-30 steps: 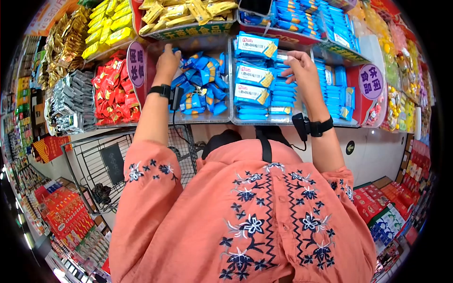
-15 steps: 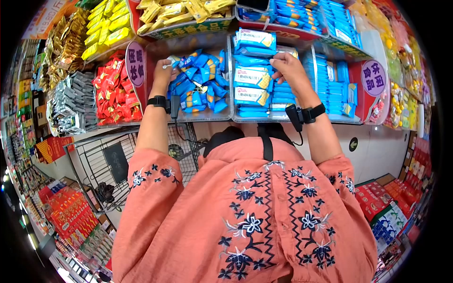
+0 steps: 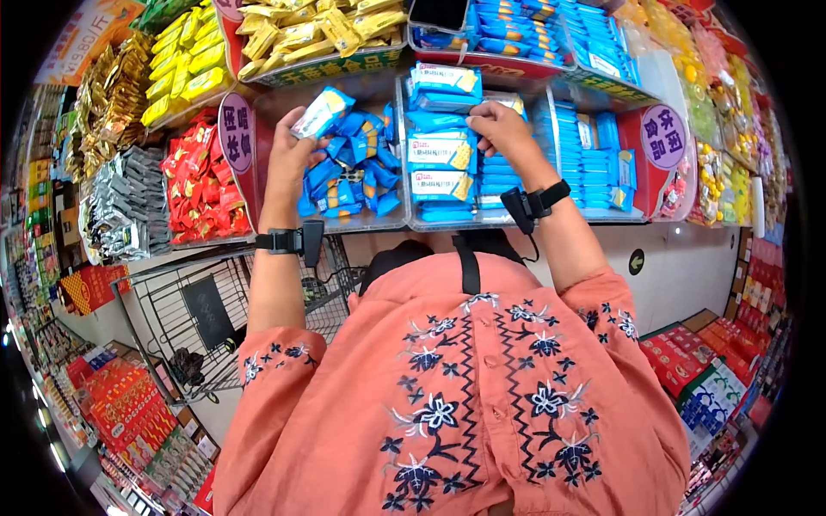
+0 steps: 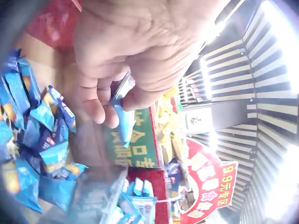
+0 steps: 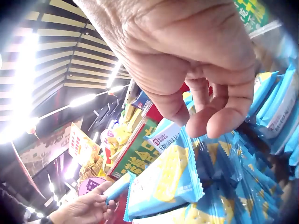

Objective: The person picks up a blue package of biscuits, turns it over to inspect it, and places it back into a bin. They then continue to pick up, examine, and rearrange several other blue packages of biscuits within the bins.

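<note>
My left hand [image 3: 292, 155] pinches one blue-and-white packet [image 3: 324, 113] between thumb and fingers, above a clear bin of small blue packets [image 3: 344, 185]. In the left wrist view the held packet [image 4: 124, 122] appears edge-on below the fingers of that hand [image 4: 135, 51]. My right hand [image 3: 508, 136] hovers over the neighbouring bin, beside stacked wafer-print packets [image 3: 440, 155]. Its fingers are loosely bent in the right wrist view, the hand [image 5: 187, 60] close to the top edge of a packet [image 5: 163, 179]; nothing shows between them, and contact is unclear.
Red packets [image 3: 205, 185] and silver ones [image 3: 129, 202] lie left of the bins, yellow packets [image 3: 323, 30] behind. More blue packets [image 3: 594, 168] fill the bin on the right. A wire cart [image 3: 206, 301] stands at lower left. A dark phone-like object [image 3: 439, 14] rests at the back.
The packet in my left hand has come up into clearer view from the back left of its bin. My right hand has moved closer to the wafer-print stack, its fingers more bent than before.
</note>
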Demonstrator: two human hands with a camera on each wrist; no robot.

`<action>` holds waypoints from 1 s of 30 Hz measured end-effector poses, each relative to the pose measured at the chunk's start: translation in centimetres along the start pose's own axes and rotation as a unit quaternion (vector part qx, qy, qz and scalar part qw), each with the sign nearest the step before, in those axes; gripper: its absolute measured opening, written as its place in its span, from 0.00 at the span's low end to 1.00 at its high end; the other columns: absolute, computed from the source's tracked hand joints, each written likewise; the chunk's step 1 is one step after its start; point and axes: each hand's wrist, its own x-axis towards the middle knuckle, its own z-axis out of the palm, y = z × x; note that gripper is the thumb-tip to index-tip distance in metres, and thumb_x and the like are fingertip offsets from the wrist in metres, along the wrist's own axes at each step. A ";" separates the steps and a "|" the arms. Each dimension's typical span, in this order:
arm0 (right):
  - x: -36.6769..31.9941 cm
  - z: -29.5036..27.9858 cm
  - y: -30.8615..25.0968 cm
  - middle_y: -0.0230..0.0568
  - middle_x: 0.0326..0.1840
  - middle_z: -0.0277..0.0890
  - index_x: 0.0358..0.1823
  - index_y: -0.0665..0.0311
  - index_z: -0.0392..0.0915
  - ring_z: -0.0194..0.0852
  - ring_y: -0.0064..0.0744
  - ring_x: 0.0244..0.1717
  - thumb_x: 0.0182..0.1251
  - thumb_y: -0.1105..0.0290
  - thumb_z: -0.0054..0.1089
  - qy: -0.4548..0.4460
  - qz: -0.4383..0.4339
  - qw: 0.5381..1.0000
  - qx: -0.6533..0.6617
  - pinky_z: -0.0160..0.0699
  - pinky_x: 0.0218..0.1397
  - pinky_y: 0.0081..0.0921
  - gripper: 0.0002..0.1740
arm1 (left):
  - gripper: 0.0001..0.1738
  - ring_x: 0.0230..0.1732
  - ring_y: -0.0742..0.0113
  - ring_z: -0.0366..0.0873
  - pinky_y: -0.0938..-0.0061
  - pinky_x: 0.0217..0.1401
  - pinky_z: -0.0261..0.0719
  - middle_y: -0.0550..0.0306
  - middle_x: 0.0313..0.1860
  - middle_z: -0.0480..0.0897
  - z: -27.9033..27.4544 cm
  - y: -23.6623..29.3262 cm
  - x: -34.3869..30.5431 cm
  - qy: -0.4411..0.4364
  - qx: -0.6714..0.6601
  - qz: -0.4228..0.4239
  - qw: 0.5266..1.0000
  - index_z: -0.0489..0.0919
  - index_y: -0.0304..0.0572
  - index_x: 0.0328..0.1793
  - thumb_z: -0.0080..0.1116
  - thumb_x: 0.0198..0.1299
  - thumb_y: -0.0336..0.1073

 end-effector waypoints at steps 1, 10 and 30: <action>0.0 0.0 0.0 0.36 0.35 0.80 0.48 0.68 0.78 0.78 0.21 0.24 0.64 0.62 0.67 0.011 -0.001 1.000 -0.002 0.76 0.20 0.19 0.18 | 0.33 0.44 0.68 0.83 0.76 0.41 0.82 0.47 0.56 0.78 0.9 0.9 -0.6 -0.012 -0.020 0.003 1.000 0.62 0.42 0.75 0.54 0.62 0.26; -2.6 -0.5 -3.4 0.38 0.35 0.80 0.49 0.69 0.78 0.79 0.22 0.24 0.66 0.60 0.65 0.059 -0.069 0.996 -0.006 0.77 0.22 0.19 0.20 | 0.36 0.45 0.70 0.80 0.79 0.44 0.80 0.48 0.57 0.77 5.4 5.9 -4.3 -0.094 -0.049 0.037 0.994 0.59 0.41 0.79 0.53 0.64 0.23; -4.9 2.9 -5.0 0.35 0.34 0.81 0.47 0.67 0.78 0.80 0.23 0.26 0.72 0.61 0.59 -0.112 -0.036 0.978 0.173 0.78 0.28 0.19 0.15 | 0.34 0.44 0.69 0.81 0.80 0.39 0.77 0.49 0.53 0.79 7.9 5.9 -6.9 -0.178 0.002 -0.022 0.984 0.60 0.38 0.78 0.55 0.67 0.31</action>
